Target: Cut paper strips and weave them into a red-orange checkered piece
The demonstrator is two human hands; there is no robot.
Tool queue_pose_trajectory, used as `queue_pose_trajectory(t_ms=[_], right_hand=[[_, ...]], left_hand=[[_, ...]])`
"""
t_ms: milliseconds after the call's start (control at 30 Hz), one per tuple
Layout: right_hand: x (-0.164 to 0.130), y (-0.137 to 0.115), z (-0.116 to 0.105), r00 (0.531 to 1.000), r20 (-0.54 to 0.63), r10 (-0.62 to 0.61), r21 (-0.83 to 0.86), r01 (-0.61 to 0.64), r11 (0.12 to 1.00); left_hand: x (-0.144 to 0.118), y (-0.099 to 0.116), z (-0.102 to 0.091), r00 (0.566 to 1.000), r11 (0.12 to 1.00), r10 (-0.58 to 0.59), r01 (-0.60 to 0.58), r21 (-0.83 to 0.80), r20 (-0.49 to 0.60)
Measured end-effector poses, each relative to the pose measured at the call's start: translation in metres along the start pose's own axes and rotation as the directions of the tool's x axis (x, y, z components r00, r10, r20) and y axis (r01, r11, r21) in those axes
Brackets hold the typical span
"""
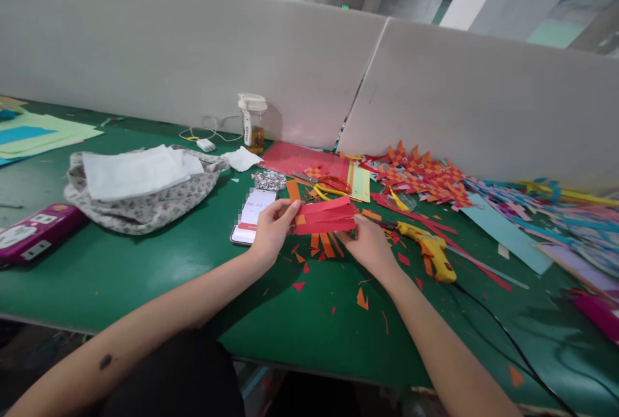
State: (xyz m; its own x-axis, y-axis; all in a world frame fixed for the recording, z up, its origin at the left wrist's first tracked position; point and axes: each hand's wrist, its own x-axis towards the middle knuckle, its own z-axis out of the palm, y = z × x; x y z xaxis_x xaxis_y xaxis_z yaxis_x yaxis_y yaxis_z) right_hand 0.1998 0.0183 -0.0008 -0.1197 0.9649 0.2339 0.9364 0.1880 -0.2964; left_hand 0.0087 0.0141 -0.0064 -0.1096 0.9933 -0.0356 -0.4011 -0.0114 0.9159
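With both hands pinching the slit red paper (325, 216) between them, left hand (271, 229) at one end and right hand (368, 244) at the other, keep it taut and level so the orange strips (323, 243) beneath thread cleanly.

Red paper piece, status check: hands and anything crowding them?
Left hand and right hand both grip red slit paper. Orange strips underneath. Phone beside left hand, yellow glue gun beside right.

Phone (252, 214) screen blurred, partly behind left hand (271, 231)
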Motion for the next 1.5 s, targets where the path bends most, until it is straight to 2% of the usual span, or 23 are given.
queue_pose_trajectory(t_ms=[367,533,667,733,833,867,933,1000,1067,1167,1233,1333,1500], right_hand=[[-0.006,-0.009,0.019,1.000,0.014,-0.028,0.017,0.027,0.999],[-0.003,-0.004,0.017,0.987,-0.148,-0.067,0.088,0.081,0.993],[0.001,0.000,0.014,0.984,-0.177,0.019,0.266,0.029,0.964],[0.002,0.001,0.013,0.974,-0.175,0.144,0.470,-0.046,0.882],[0.002,0.000,0.008,0.946,-0.134,0.296,0.746,-0.100,0.658],[0.002,-0.001,0.006,0.941,-0.123,0.315,0.788,-0.101,0.608],[0.000,-0.003,0.001,0.941,-0.089,0.327,0.812,-0.122,0.571],[-0.002,-0.008,-0.002,0.954,0.001,0.300,0.793,-0.184,0.581],[-0.004,-0.014,-0.003,0.962,0.157,0.224,0.768,-0.261,0.584],[-0.009,-0.024,0.000,0.935,0.348,0.075,0.770,-0.330,0.547],[-0.012,-0.031,0.003,0.928,0.373,0.025,0.789,-0.331,0.518],[-0.016,-0.040,0.009,0.938,0.345,0.008,0.839,-0.313,0.445],[-0.018,-0.044,0.016,0.961,0.259,0.093,0.918,-0.275,0.285]], left_hand=[[0.000,-0.001,0.000,0.999,1.000,0.003,-0.003,0.012,0.032],[-0.001,-0.001,0.000,0.999,1.000,-0.003,0.002,0.007,0.035],[-0.002,0.000,0.001,0.999,1.000,-0.008,0.007,0.008,0.038],[-0.002,0.000,0.001,0.999,1.000,-0.016,0.016,-0.008,0.036],[-0.001,0.000,-0.001,0.999,0.998,-0.041,0.041,-0.047,0.009],[0.000,0.000,-0.002,0.998,0.996,-0.056,0.056,-0.063,-0.008],[0.002,-0.001,-0.003,0.995,0.991,-0.089,0.084,-0.108,-0.040],[0.002,-0.002,-0.004,0.991,0.982,-0.117,0.106,-0.160,-0.063],[0.002,-0.003,-0.004,0.989,0.974,-0.134,0.118,-0.194,-0.070],[-0.002,-0.003,-0.002,0.987,0.970,-0.151,0.138,-0.201,-0.051],[-0.005,-0.002,0.000,0.988,0.968,-0.154,0.146,-0.204,-0.023],[-0.010,-0.002,0.004,0.991,0.969,-0.131,0.129,-0.209,0.000],[-0.016,-0.002,0.008,0.994,0.974,-0.100,0.108,-0.198,0.048]])
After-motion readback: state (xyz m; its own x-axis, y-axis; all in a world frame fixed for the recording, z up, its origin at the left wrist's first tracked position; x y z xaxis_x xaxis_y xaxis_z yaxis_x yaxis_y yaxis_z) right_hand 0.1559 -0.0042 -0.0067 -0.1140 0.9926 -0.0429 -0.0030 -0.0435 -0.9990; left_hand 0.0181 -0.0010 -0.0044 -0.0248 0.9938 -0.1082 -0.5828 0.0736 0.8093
